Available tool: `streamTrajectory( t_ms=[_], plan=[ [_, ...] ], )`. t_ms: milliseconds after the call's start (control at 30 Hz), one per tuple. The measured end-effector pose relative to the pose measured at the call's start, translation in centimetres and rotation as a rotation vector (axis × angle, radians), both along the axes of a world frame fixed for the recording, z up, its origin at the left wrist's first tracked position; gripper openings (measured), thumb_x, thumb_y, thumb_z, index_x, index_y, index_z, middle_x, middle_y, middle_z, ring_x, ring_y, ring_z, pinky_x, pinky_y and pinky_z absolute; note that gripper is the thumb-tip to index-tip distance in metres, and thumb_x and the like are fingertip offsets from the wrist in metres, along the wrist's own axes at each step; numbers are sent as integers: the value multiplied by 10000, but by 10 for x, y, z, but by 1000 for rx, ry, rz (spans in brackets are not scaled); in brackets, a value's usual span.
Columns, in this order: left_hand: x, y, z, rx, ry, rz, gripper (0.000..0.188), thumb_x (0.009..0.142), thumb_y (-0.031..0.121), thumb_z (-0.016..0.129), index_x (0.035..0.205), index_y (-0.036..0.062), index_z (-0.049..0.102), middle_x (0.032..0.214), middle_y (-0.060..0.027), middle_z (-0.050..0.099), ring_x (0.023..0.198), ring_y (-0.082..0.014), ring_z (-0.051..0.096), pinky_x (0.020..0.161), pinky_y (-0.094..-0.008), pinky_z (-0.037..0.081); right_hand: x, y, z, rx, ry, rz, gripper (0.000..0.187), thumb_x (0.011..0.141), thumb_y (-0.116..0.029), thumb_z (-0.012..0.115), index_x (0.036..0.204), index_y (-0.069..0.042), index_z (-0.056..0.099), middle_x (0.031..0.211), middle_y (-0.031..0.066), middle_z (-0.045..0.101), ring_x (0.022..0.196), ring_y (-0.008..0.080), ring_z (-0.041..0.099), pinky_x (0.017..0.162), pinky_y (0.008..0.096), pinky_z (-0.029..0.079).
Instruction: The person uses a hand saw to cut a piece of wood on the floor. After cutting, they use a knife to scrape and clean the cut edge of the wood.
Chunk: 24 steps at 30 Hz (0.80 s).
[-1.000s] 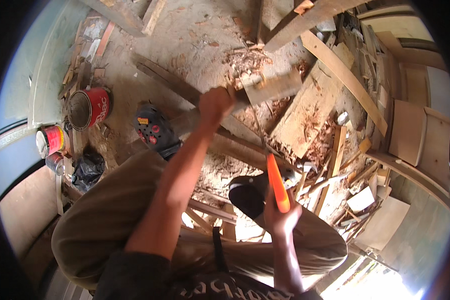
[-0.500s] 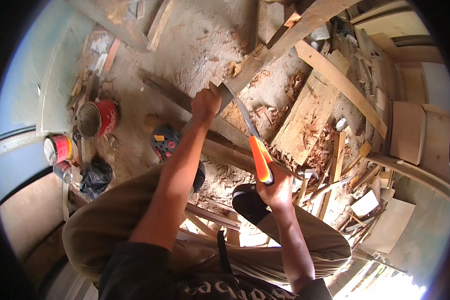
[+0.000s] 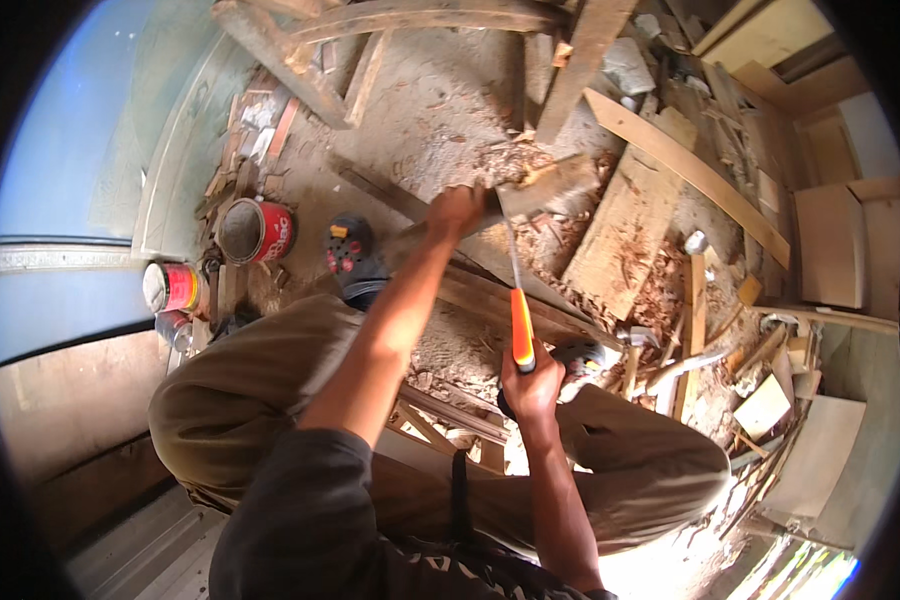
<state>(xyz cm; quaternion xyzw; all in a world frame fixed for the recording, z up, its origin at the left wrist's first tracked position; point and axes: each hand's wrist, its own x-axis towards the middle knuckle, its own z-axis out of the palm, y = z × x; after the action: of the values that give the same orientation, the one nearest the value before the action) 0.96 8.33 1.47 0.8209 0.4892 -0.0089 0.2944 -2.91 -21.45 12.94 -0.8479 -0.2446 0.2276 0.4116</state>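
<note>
My left hand [image 3: 460, 210] is closed around a short length of rough timber [image 3: 558, 186], whose far end is blurred and points to the upper right. My right hand [image 3: 534, 382] is wrapped around the orange and black handle of a handsaw [image 3: 522, 322]. The thin blade runs away from me, and its far part meets the timber just right of my left fingers. Whether the teeth have cut into the wood cannot be made out. Beneath the timber, a long dark board [image 3: 380, 190] lies slantwise on the floor.
A wooden frame with legs [image 3: 590, 70] stands at the back. Planks [image 3: 625, 235], shavings and offcuts litter the right side. A red paint can [image 3: 273, 232] and a smaller can [image 3: 177, 288] sit at the left. My shoe [image 3: 350, 250] is beside the boards.
The view has shifted, so the surroundings sit differently. The timber's far end now shows apart from the frame's leg. The saw stands straighter, still in my right hand, and my left hand keeps its hold.
</note>
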Motion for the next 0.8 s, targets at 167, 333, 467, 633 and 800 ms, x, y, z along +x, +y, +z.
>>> streamTrajectory(
  t_ms=[167,333,467,633,800],
  plan=[
    [20,-5,-25,39,19,-77,663,1027,506,329,946,8,760,984,-252,724,971,-420,699,910,-516,532,17,0,-15,37,-12,-90,178,874,-134,698,864,42,672,595,132,623,520,127,584,532,342,487],
    [29,7,-47,57,69,-105,655,1024,508,334,939,25,768,937,-228,735,910,-408,715,860,-516,547,48,34,7,1,198,-27,241,927,-182,696,817,27,648,540,72,555,505,86,496,489,312,419],
    [39,16,-55,-18,121,-108,678,1028,517,307,951,26,768,933,-227,736,904,-403,718,855,-515,551,76,58,16,-21,161,5,305,942,-238,699,790,16,626,529,28,487,512,80,425,482,318,371],
    [38,16,-51,-68,96,-114,671,1025,514,321,931,21,766,925,-230,734,894,-398,719,854,-514,552,94,55,20,-32,211,-10,272,943,-205,691,800,18,629,559,-10,479,541,69,417,487,313,351],
    [7,11,-39,17,32,-48,659,1013,516,370,856,8,758,881,-249,725,872,-403,718,854,-505,552,59,40,31,-95,372,82,343,951,-220,706,712,-10,581,542,-33,477,541,43,407,480,273,309]
  ],
)
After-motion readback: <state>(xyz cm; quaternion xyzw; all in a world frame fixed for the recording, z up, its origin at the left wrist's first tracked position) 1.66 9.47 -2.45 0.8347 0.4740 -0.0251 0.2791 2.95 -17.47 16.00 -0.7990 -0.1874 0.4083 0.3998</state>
